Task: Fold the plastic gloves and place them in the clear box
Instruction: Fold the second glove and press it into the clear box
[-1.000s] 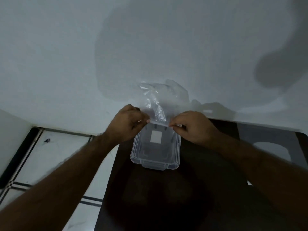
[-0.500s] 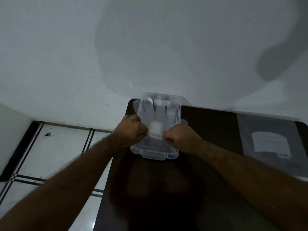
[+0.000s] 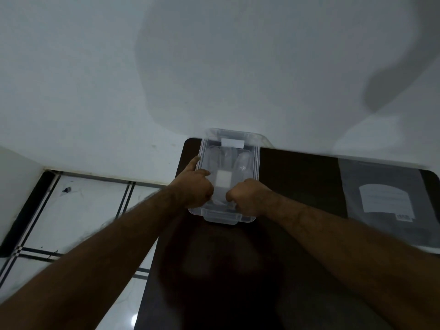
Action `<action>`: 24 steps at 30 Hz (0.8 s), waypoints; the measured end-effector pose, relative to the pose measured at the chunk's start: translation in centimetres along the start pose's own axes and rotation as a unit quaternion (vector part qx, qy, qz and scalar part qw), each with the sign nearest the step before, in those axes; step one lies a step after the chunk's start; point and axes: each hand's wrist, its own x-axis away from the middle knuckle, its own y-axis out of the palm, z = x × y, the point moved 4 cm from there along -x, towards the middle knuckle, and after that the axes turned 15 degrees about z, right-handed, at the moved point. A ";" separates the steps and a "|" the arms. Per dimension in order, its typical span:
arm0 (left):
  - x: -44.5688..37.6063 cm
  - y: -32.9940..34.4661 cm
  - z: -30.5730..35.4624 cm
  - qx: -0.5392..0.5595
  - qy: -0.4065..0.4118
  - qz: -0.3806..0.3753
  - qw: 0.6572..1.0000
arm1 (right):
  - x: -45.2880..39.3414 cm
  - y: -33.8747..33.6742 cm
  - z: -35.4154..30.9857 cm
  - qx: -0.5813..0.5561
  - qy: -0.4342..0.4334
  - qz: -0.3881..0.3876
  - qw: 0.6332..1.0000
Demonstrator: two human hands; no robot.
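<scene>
Two bare hands reach into a clear box (image 3: pixel 254 163) at the far left corner of a dark tabletop (image 3: pixel 297 186), pressed close to a pale wall (image 3: pixel 214 55). The left hand (image 3: pixel 195 186) curls over the box's left rim, its forefinger stretched forward along that edge and its other fingers tucked in; the right hand (image 3: pixel 247 196) is balled into a loose fist over the box's near right part. Between and just ahead of the hands, a thin plastic glove (image 3: pixel 228 163) lies spread inside the box, its finger shapes faintly visible toward the far end. Whether either hand is pinching the film cannot be told, since the fingertips are hidden beneath the knuckles. A white square label (image 3: pixel 223 179) shows between the hands, and a second white strip (image 3: pixel 232 143) sits at the box's far rim. Well to the right of the right hand, a grey plastic packet (image 3: pixel 385 203) with a pale label lies flat on the tabletop. Left of the left forearm, white floor tiles (image 3: pixel 78 210) with dark lines are visible below the tabletop's edge.
</scene>
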 end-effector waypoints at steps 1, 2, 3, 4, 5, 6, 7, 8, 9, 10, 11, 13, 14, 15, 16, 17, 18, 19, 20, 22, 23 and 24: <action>0.0 0.1 0.1 0.000 0.001 -0.006 1.000 | -0.2 0.0 0.1 -0.016 0.005 -0.015 1.000; 0.0 0.3 0.1 0.002 0.003 -0.013 1.000 | -0.3 0.0 0.2 -0.028 0.011 -0.033 0.999; 0.1 0.5 0.2 0.006 0.006 -0.018 1.000 | -0.4 0.1 0.3 -0.037 0.017 -0.054 0.998; 0.1 0.6 0.3 0.010 0.010 -0.024 1.000 | -0.5 0.2 0.4 -0.044 0.022 -0.073 0.996; 0.1 0.7 0.3 0.013 0.014 -0.033 0.999 | -0.6 0.2 0.4 -0.047 0.021 -0.086 0.995; 0.0 0.7 0.4 0.016 0.017 -0.041 0.999 | -0.7 0.2 0.5 -0.048 0.018 -0.095 0.994; -0.1 0.7 0.4 0.018 0.018 -0.047 0.999 | -0.8 0.1 0.4 -0.048 0.014 -0.098 0.994; -0.3 0.7 0.4 0.018 0.020 -0.053 0.998 | -0.9 0.0 0.5 -0.049 0.014 -0.095 0.994; -0.4 0.6 0.3 0.020 0.022 -0.056 0.998 | -1.0 -0.2 0.5 -0.049 0.015 -0.090 0.995; -0.4 0.7 0.3 0.021 0.025 -0.058 0.998 | -1.1 -0.4 0.5 -0.044 0.013 -0.085 0.995; -0.4 0.7 0.2 0.023 0.027 -0.054 0.998 | -1.3 -0.7 0.6 -0.033 0.008 -0.074 0.997; -0.3 0.6 0.0 0.030 0.028 -0.041 0.998 | -1.6 -0.9 0.8 0.004 -0.008 -0.045 0.999; -0.3 0.5 0.0 0.033 0.029 -0.032 0.999 | -1.8 -1.0 0.8 0.023 -0.016 -0.034 0.999; -0.3 0.3 0.0 0.033 0.034 -0.021 0.999 | -1.9 -1.1 0.7 0.044 -0.025 -0.026 0.998; -0.2 0.1 0.0 0.031 0.040 -0.010 0.999 | -2.1 -1.0 0.7 0.064 -0.034 -0.022 0.997; -0.1 0.0 0.0 0.030 0.045 -0.003 0.999 | -2.2 -1.1 0.5 0.081 -0.041 -0.026 0.995; 0.0 -0.1 0.1 0.028 0.046 -0.001 0.999 | -2.3 -1.0 0.5 0.098 -0.046 -0.039 0.993; 0.2 -0.2 0.1 0.026 0.045 -0.006 0.999 | -2.4 -0.8 0.3 0.110 -0.051 -0.060 0.991; 0.3 -0.4 0.1 0.023 0.042 -0.015 0.999 | -2.5 -0.6 0.2 0.119 -0.052 -0.086 0.988; 0.4 -0.6 0.3 0.020 0.042 -0.040 0.998 | -2.7 -0.3 0.1 0.125 -0.048 -0.129 0.983; 0.4 -0.7 0.4 0.023 0.044 -0.047 0.998 | -2.7 -0.2 0.1 0.125 -0.045 -0.137 0.982; 0.4 -0.8 0.4 0.029 0.047 -0.044 0.997 | -2.7 -0.1 0.1 0.125 -0.046 -0.136 0.982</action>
